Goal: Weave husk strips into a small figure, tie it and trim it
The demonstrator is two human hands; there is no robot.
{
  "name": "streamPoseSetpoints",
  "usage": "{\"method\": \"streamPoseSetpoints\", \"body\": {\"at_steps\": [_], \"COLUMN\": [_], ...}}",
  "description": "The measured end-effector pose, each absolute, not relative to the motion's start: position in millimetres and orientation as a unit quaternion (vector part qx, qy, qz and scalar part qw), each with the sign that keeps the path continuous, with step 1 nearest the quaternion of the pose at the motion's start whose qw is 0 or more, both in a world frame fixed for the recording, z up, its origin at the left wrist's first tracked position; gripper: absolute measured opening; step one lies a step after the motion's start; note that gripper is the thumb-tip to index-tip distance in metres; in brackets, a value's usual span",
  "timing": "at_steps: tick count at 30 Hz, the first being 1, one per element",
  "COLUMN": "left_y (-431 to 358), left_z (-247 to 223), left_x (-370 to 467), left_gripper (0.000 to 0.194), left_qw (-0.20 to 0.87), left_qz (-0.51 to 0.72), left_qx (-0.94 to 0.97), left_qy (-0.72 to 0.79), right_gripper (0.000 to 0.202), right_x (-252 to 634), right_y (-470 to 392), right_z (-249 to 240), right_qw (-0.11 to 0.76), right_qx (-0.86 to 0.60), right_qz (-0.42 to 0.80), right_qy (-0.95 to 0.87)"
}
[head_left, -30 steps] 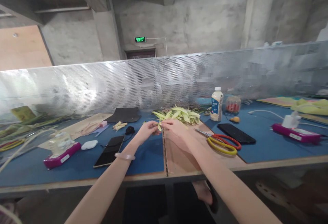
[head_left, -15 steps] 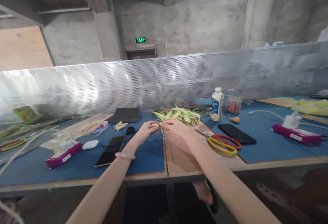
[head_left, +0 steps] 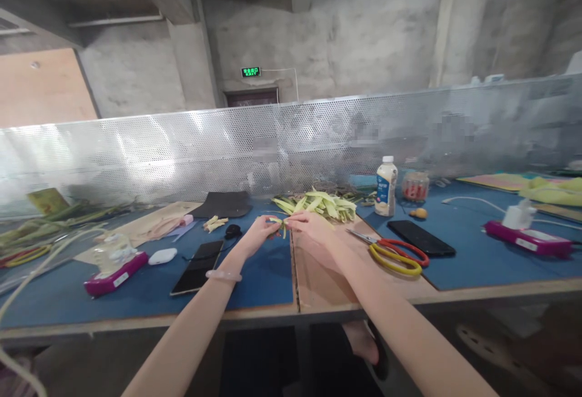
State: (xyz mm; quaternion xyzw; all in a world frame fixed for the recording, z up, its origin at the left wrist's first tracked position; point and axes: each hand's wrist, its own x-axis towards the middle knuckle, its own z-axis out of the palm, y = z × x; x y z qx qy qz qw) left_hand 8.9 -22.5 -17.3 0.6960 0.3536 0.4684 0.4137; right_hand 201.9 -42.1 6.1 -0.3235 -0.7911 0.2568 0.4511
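Both hands meet over the middle of the table. My left hand is closed, pinching a small pale green leaf strip from the left. From the other side my right hand grips the same strip, its fingers pressed together. A short end of the strip hangs down between the hands. Just behind them lies a pile of light green leaf strips. Scissors with one red and one yellow handle rest to the right, on the brown board.
A white bottle, a jar and a dark phone are on the right. Left are another phone, a white case and a purple power strip. A perforated metal screen stands behind.
The strip's end between my hands now hangs lower and shows more clearly. Both hands have stayed nearly in place, still closed. The whole view has shifted very slightly.
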Motion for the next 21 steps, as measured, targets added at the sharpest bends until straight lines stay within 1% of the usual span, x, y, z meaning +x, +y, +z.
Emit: {"method": "streamPoseSetpoints", "body": {"at_steps": [4, 9, 21], "left_y": [-20, -21, -20], "left_z": [-18, -17, -19], "left_x": [8, 10, 10], "left_gripper": [0.024, 0.022, 0.025], "left_qw": [0.423, 0.429, 0.434], "left_qz": [0.467, 0.468, 0.464], "left_qx": [0.701, 0.71, 0.71], "left_qy": [0.334, 0.306, 0.303], "right_gripper": [0.021, 0.023, 0.021], "right_x": [203, 203, 200], "right_y": [-31, -25, -31], "right_z": [1, -1, -1], "right_qw": [0.468, 0.466, 0.473], "right_qx": [-0.324, -0.311, -0.318], "right_qz": [0.273, 0.296, 0.273], "right_qy": [-0.776, -0.774, -0.775]}}
